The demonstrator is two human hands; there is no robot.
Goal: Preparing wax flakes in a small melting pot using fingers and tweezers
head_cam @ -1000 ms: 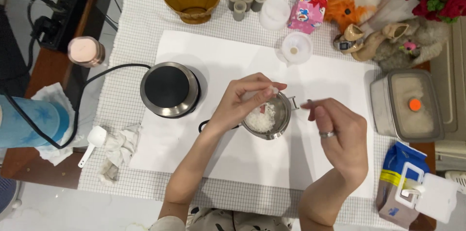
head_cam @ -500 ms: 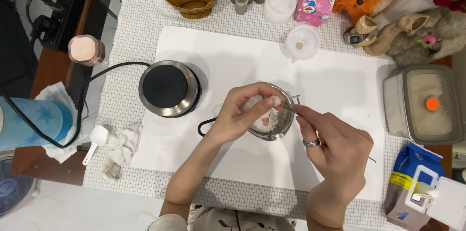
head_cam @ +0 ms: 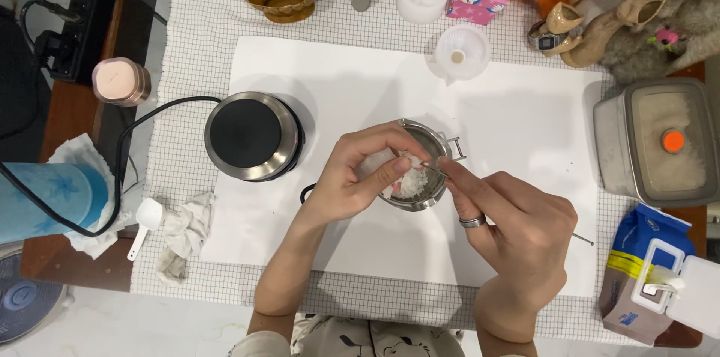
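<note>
A small steel pot [head_cam: 431,148] holding white flakes [head_cam: 412,184] stands on a white sheet in the middle of the table. My left hand [head_cam: 358,175] reaches over the pot's left rim, its fingertips pinching something small and white above the flakes. My right hand [head_cam: 517,226], with a ring on one finger, grips a thin metal rod [head_cam: 434,169] whose tip meets my left fingertips over the pot; the rod's other end [head_cam: 583,238] sticks out past the hand on the right.
A small electric hot plate [head_cam: 253,136] with a black cord sits left of the pot. Far side: a white funnel-like cup [head_cam: 457,49], small jars, a pink box. At right, a lidded container of white granules [head_cam: 660,143] and a blue bag [head_cam: 637,267]. A white scoop [head_cam: 145,220] lies at left.
My right hand moved left, bringing the rod's tip over the pot to meet my left fingertips. The view shifted slightly downward.
</note>
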